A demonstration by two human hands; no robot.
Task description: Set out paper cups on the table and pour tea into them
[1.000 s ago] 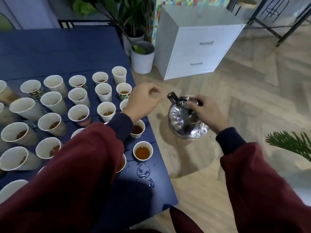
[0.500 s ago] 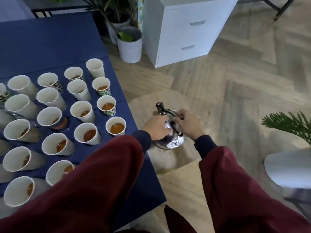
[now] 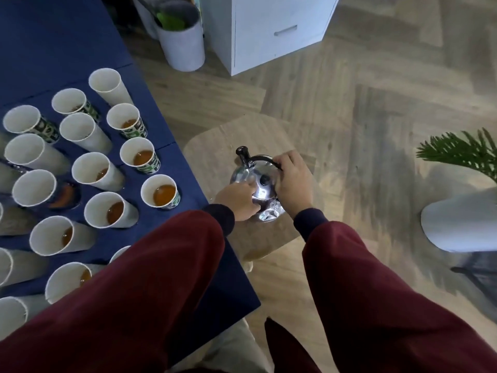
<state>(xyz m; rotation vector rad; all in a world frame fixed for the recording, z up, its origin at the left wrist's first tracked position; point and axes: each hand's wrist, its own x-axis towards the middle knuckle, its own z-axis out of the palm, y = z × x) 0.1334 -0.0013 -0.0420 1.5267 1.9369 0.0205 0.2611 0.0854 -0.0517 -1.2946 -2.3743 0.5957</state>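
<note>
A shiny steel kettle (image 3: 259, 181) with a black handle and spout sits on a low round wooden stool (image 3: 215, 152) to the right of the table. My right hand (image 3: 291, 181) grips its black handle from the right. My left hand (image 3: 238, 200) is curled against the kettle's left side by the lid. Several white paper cups (image 3: 160, 191) stand in rows on the dark blue table (image 3: 67, 44); many hold brown tea.
A white drawer cabinet (image 3: 271, 30) and a white plant pot (image 3: 183, 44) stand on the wooden floor beyond the stool. A green plant (image 3: 457, 152) in a pale pot (image 3: 462, 224) sits at the right. A spill of liquid lies at the stool's near edge.
The kettle came down from mid-air onto the stool. My left hand left the cups and went to the kettle's side. The camera has tilted further down.
</note>
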